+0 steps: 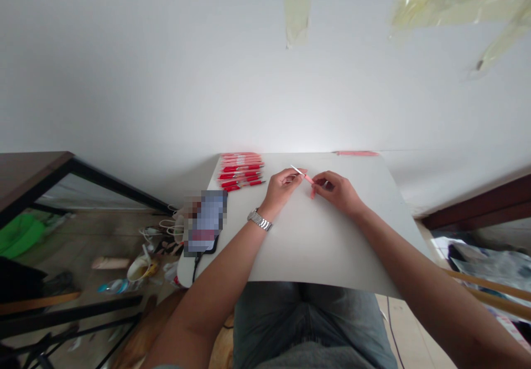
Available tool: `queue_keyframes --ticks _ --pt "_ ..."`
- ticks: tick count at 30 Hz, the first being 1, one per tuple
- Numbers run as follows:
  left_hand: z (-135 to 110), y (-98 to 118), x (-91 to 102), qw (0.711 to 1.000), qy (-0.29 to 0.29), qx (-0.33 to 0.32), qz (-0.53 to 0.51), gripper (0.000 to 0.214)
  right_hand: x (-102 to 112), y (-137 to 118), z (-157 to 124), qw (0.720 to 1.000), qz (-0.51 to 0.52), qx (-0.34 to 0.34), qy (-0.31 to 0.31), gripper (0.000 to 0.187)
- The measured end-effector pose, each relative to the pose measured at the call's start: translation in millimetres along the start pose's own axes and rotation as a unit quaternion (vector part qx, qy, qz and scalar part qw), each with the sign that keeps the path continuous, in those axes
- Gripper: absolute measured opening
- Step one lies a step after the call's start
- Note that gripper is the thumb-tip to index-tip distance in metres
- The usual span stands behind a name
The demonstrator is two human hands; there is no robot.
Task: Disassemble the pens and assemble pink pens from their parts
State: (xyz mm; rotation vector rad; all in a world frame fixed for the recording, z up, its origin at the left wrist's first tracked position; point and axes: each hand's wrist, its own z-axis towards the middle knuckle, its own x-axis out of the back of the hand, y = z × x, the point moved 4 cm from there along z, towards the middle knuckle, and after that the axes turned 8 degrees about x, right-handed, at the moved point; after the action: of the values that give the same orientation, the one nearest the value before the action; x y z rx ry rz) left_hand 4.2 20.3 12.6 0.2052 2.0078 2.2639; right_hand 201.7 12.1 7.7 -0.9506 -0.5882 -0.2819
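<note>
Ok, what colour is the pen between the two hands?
The pen is pinkish red with a white slim end, best seen in the head view.

Pink plastic pen (307, 178), glossy red plastic pens (241, 172), matt white tabletop (332, 247), metal link watch (259, 220)

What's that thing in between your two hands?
In the head view, a slim pink-and-white pen lies between the left hand and the right hand, pinched by the fingers of both.
</note>
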Motion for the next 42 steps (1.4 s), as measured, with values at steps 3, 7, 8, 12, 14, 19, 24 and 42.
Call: queue_keyframes --ticks 3,7,8,12,14,19,24,42 --pt "-0.2 -0.3 -0.1 1.0 -0.002 0.004 -0.001 0.031 0.4 -0.6 -0.1 1.0 0.0 0.0 0.002 0.016" --pt "-1.4 0.2 -0.5 1.0 -0.007 0.007 -0.004 0.033 0.3 -0.3 -0.2 1.0 0.001 0.0 -0.002 0.017" --pt "-1.5 0.4 -0.4 1.0 -0.007 0.01 -0.005 0.033 0.2 -0.1 -0.2 1.0 0.002 0.0 -0.003 0.017" --pt "-1.5 1.5 0.6 1.0 0.004 0.022 -0.009 0.033 0.5 0.1 -0.2 1.0 0.001 -0.002 0.002 0.017" --pt "-1.4 2.4 1.5 0.999 0.013 0.024 -0.017 0.033 0.7 -0.4 -0.2 1.0 0.0 -0.004 0.003 0.017" --pt "-1.3 5.2 5.1 0.998 0.046 0.004 -0.046 0.031 0.8 -2.4 0.0 1.0 0.004 -0.004 0.0 0.017" --pt "-1.5 7.6 6.5 0.996 0.066 -0.008 -0.061 0.03 1.1 -3.5 0.0 1.0 0.005 -0.007 0.001 0.016" --pt "0.3 4.7 6.1 0.997 0.061 -0.004 -0.053 0.03 1.1 -0.7 -0.2 1.0 -0.002 0.001 0.004 0.016"
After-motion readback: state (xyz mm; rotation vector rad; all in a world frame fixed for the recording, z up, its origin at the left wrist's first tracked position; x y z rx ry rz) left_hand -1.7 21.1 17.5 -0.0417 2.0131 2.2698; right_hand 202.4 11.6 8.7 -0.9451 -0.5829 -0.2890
